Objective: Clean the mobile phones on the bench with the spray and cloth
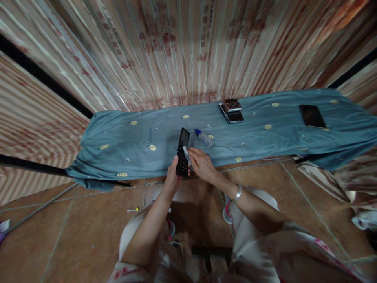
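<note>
My left hand (173, 173) grips a black keypad phone (182, 159) by its lower end, keys and small screen facing up. Between the fingers of my right hand (202, 163) is a small whitish cloth or tissue (186, 152), pinched against the phone's right side near the top of the keys. Just beyond my right hand, a clear spray bottle with a blue cap (205, 138) lies on its side on the blue-green cloth.
The blue-green patterned cloth (165, 122) covers a long narrow table. Stacked dark devices (232, 110) lie towards the back, and a black tablet (312, 116) lies at the right. Striped curtains (188, 51) hang behind. A small yellow-tipped object (134, 210) is on the tiled floor.
</note>
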### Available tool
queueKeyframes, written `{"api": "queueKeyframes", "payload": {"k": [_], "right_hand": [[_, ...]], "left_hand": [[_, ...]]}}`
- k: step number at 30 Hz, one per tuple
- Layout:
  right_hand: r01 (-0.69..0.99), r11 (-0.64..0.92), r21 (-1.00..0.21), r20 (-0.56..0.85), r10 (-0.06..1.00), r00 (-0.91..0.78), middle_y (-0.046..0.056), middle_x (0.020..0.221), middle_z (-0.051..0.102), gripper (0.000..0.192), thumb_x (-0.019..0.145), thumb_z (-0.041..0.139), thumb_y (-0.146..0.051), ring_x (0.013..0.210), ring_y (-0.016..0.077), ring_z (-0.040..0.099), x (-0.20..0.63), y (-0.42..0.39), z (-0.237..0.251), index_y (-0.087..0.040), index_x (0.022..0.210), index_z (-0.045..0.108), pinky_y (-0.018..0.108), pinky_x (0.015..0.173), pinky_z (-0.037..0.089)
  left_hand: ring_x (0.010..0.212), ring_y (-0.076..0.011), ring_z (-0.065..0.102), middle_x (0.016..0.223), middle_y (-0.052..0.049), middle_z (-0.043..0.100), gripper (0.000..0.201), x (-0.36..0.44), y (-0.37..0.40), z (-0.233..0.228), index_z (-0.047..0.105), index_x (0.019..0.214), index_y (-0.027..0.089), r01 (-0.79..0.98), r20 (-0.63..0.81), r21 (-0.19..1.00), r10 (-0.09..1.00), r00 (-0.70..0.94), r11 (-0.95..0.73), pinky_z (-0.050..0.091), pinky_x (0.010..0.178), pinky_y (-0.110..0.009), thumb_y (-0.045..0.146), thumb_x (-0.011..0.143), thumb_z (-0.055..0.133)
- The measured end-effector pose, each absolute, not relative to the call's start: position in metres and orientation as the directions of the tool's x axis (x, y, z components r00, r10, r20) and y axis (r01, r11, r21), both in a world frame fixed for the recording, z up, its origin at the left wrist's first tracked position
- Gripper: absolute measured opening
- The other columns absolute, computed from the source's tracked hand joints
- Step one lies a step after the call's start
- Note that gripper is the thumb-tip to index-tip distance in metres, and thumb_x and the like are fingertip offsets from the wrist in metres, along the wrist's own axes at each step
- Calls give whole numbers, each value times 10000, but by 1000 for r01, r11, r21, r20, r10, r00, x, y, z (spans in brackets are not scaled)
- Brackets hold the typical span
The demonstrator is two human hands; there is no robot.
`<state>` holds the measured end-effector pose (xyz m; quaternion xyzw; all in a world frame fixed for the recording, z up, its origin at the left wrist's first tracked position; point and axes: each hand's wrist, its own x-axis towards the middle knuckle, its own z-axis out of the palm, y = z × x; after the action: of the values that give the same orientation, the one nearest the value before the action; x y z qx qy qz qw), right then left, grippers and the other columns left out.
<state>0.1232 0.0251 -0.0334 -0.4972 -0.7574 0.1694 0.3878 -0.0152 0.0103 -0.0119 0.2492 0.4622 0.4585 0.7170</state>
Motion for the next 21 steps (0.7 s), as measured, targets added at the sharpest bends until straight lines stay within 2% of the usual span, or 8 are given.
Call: {"api": "queueKeyframes", "payload": {"k": [3,8,13,16,21], "right_hand": [[635,474,-610,455,865,-209,104,1248,637,412,941,372,-168,1147,230,590,123,25,-32,-216,1273,612,417,1030,475],[606,530,-593,479,838,-263,106,1285,614,449,937,341,-124,1161,228,573,119,18,-25,-203,1301,592,421,1022,490],[570,603,-558,511,791,-337,102,1288,610,429,949,358,-141,1120,236,577,114,7,-20,-214,1307,583,420,988,514],[540,643,-543,534,761,-369,126,1282,613,411,956,362,-145,1113,246,568,112,2,-19,-180,1298,586,423,972,521],[519,692,-503,581,715,-390,119,1253,626,417,962,350,-127,1085,228,578,110,-4,-19,-194,1299,587,416,958,525]], "left_hand": [[649,-163,649,658,-41,649,497,-14,10,-14,637,889,128,-427,-423,782,889,175,455,479,537,-242,615,805,587],[573,-140,598,638,-9,625,443,-11,10,-16,650,903,154,-433,-419,784,894,157,444,450,509,-240,581,838,552],[843,-155,657,851,-3,695,308,-11,12,-18,666,1023,193,-499,-398,781,915,67,376,503,712,-234,434,864,561],[857,-134,647,844,1,697,258,-13,14,-17,679,957,186,-530,-432,759,902,23,377,489,756,-216,387,889,533],[683,-97,602,704,8,662,320,-15,17,-13,681,788,154,-606,-481,693,876,13,390,468,700,-197,377,926,496]]}}
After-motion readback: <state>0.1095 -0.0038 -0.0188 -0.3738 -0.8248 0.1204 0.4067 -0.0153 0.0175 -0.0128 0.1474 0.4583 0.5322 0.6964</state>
